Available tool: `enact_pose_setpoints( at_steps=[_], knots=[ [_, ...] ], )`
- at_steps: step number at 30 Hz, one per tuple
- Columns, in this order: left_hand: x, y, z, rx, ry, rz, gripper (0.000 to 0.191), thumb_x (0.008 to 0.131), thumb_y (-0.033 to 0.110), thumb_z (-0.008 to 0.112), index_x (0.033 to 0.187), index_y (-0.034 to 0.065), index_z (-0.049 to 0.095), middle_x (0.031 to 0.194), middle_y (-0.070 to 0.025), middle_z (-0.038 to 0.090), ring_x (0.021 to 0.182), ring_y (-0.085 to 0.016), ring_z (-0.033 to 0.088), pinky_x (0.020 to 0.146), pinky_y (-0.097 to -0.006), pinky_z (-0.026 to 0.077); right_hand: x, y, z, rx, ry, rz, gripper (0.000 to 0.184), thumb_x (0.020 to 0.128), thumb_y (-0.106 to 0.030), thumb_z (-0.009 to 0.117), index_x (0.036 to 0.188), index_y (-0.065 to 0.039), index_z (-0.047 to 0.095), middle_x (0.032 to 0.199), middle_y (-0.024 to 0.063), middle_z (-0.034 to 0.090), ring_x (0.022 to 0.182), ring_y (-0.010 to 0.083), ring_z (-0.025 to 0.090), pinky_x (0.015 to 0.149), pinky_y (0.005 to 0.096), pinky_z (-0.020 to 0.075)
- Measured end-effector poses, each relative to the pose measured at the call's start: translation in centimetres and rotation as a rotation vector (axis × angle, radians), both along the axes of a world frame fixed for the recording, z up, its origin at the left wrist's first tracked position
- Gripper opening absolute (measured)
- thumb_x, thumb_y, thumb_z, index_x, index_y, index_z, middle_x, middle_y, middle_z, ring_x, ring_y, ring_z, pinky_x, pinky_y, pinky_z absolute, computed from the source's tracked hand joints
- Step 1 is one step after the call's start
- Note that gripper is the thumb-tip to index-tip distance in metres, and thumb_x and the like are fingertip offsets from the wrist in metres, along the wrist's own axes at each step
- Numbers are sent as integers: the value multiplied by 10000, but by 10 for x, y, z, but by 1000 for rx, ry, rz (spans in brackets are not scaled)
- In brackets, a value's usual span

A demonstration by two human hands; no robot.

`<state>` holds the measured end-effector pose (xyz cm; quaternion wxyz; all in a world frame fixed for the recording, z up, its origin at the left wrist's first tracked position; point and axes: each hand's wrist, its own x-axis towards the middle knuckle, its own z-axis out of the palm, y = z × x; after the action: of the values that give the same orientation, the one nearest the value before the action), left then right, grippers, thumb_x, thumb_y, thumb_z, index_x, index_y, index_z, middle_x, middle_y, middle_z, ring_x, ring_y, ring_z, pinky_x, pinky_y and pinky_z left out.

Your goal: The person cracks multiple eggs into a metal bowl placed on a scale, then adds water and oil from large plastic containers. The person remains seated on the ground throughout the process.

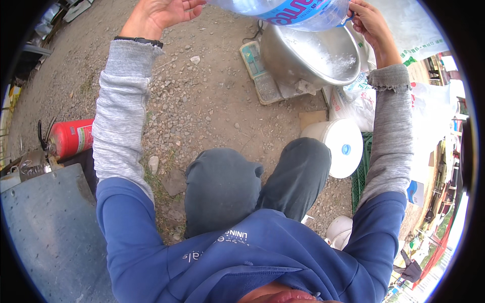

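A large clear plastic bottle (303, 15) with a blue label lies sideways at the top edge, partly out of view. My right hand (365, 19) grips it at the right end, by a blue handle. Near the bottle's left end is my left hand (170, 15), fingers bent; the frame edge cuts it off, so its contact with the bottle cannot be made out. Below the bottle, a metal basin (307, 74) tilts toward the right and has white powder (322, 53) inside. The basin sits on a digital scale (259, 72) on the ground.
A lidded white bucket (343, 147) stands by my right knee, near a green plastic crate (358, 176). White plastic bags (352, 108) bulge beyond it. To my left are a red fire extinguisher (74, 136) and a metal sheet (49, 227). Gravelly soil (212, 83) lies ahead.
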<state>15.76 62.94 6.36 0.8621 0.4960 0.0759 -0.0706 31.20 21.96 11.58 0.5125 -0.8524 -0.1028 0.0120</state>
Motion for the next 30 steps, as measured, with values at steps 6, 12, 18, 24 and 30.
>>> enact_pose_setpoints(
  at_steps=[6, 12, 18, 24, 30],
  knots=[
    [-2, -3, 6, 30, 11, 25, 401, 892, 486, 788, 1153, 192, 708, 1028, -8, 734, 871, -207, 677, 702, -365, 519, 5, 0, 0, -86, 29, -12, 99, 878, -142, 687, 811, -72, 666, 608, -9, 561, 475, 108, 477, 430, 281, 381],
    [0, -4, 10, 53, 27, 24, 401, 884, 493, 796, 1111, 173, 717, 998, -5, 738, 838, -192, 685, 688, -352, 529, 8, -4, -3, -57, 32, -46, 105, 883, -150, 661, 841, -54, 675, 617, 3, 565, 486, 118, 490, 442, 288, 398],
    [-1, -6, 12, 62, 1, -18, 393, 882, 497, 796, 1105, 183, 718, 983, -1, 741, 824, -164, 687, 676, -323, 529, 7, -6, -3, -85, 19, -31, 106, 880, -147, 662, 847, -49, 682, 628, 8, 576, 494, 121, 499, 449, 289, 406],
    [-2, -7, 9, 44, -8, -5, 396, 886, 488, 796, 1116, 176, 715, 983, -7, 739, 830, -172, 688, 685, -335, 529, 5, -7, 0, -56, 0, -16, 106, 880, -139, 663, 850, -43, 694, 634, -1, 580, 489, 111, 494, 448, 282, 404],
    [1, -6, 0, -25, 19, 1, 392, 891, 464, 798, 1140, 173, 715, 998, -11, 737, 872, -187, 680, 699, -346, 524, 2, -7, 5, 1, 15, 45, 105, 885, -129, 649, 837, -46, 693, 624, -13, 567, 477, 94, 472, 440, 271, 390]
  ],
)
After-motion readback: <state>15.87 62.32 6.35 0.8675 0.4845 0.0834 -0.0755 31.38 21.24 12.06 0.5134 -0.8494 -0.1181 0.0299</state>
